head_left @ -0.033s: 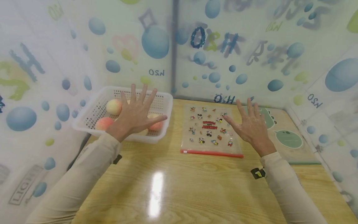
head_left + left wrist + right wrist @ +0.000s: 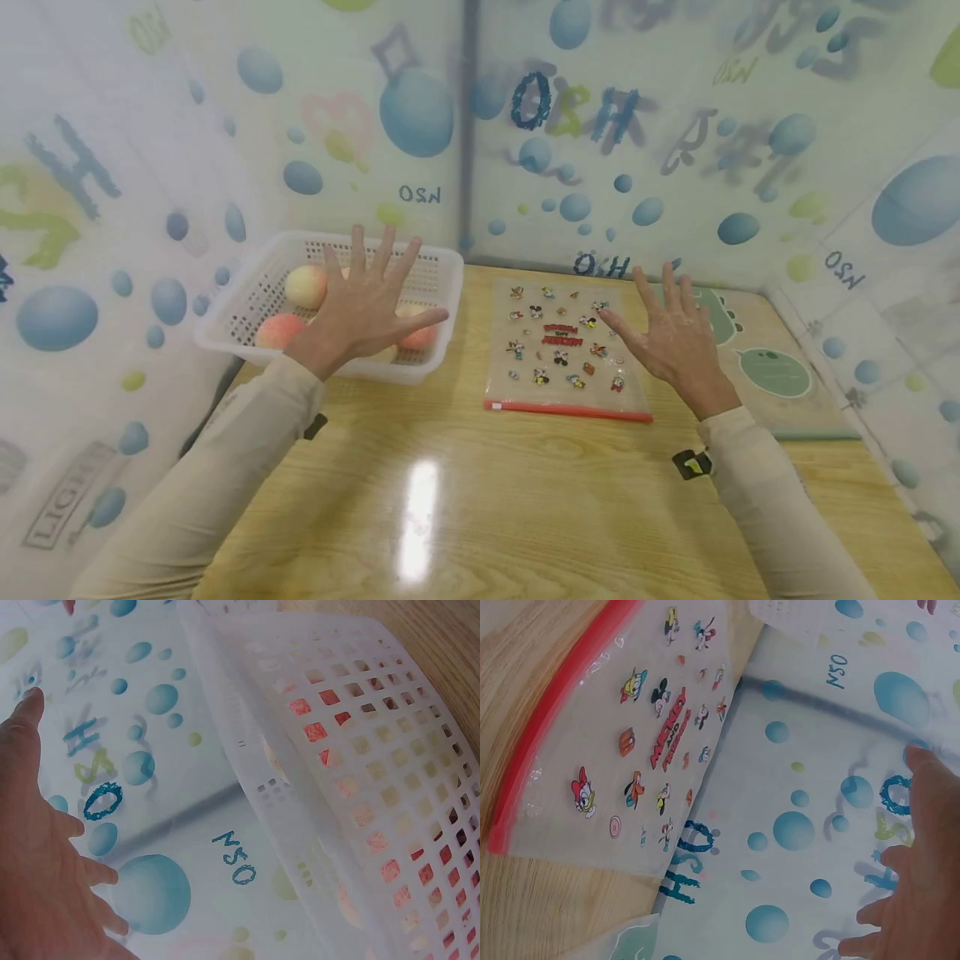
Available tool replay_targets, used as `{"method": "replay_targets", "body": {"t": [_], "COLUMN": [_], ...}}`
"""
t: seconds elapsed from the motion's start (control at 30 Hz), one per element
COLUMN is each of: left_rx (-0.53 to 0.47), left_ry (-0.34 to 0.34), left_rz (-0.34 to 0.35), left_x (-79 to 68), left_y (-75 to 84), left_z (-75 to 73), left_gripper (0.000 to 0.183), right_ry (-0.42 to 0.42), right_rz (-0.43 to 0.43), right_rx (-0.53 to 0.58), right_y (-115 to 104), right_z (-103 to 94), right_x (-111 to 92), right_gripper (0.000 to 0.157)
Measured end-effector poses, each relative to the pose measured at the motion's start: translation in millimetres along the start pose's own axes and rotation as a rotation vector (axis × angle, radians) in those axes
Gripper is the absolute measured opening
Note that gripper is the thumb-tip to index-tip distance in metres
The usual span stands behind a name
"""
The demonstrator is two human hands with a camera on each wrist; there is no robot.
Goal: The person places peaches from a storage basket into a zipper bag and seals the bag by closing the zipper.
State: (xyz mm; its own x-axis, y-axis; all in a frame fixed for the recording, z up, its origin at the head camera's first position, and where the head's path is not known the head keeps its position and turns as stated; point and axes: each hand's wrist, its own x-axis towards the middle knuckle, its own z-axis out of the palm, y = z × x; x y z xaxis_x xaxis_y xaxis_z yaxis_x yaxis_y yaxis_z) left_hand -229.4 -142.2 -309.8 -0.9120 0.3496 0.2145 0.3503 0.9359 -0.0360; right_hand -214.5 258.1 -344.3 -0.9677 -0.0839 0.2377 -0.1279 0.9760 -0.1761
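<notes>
My left hand [image 2: 363, 308] is spread wide above a white plastic basket [image 2: 438, 358], fingers straight, holding nothing. Inside the basket lie several peaches [image 2: 306, 287], pale yellow and red, some hidden behind the hand. The left wrist view shows them as red and cream patches through the holes of the basket wall [image 2: 322, 682]. Over on the right, my right hand [image 2: 675, 342] also has its fingers stretched out, with nothing in it. It hovers between a clear zip bag [image 2: 555, 375] with cartoon prints and a red slider strip, and a beige-and-green mat [image 2: 757, 408].
The bag and mat lie flat on a wooden table [image 2: 525, 508]. Walls of printed sheeting [image 2: 480, 225] with blue bubbles enclose the table at the back and both sides. The basket stands at the back left, close to the sheeting.
</notes>
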Motion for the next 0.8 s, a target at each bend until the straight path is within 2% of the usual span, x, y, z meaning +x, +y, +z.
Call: {"method": "replay_targets", "body": {"t": [0.17, 0.5, 0.67, 0.8], "left_rx": [0.008, -0.021, -0.010, -0.016], "left_ry": [0.004, 0.032, 0.045, 0.102], "left_rz": [0.006, 0.023, 0.043, 0.070], "left_x": [-4.5, -12.0, -11.8, -16.2], "left_y": [-0.4, -1.6, -1.0, -0.2], "left_z": [-2.5, -5.9, -3.5, 0.4], "left_gripper": [0.097, 0.095, 0.093, 0.091], "right_ry": [-0.017, 0.035, 0.054, 0.049], "right_rz": [-0.006, -0.049, -0.055, -0.045], "right_rx": [0.013, -0.007, 0.020, 0.048], "right_y": [-4.3, -6.9, 1.1, 19.8], "right_z": [-0.6, 2.2, 3.9, 3.8], "right_x": [-2.0, -9.3, -14.6, -26.7], "right_gripper": [0.080, 0.079, 0.075, 0.064]}}
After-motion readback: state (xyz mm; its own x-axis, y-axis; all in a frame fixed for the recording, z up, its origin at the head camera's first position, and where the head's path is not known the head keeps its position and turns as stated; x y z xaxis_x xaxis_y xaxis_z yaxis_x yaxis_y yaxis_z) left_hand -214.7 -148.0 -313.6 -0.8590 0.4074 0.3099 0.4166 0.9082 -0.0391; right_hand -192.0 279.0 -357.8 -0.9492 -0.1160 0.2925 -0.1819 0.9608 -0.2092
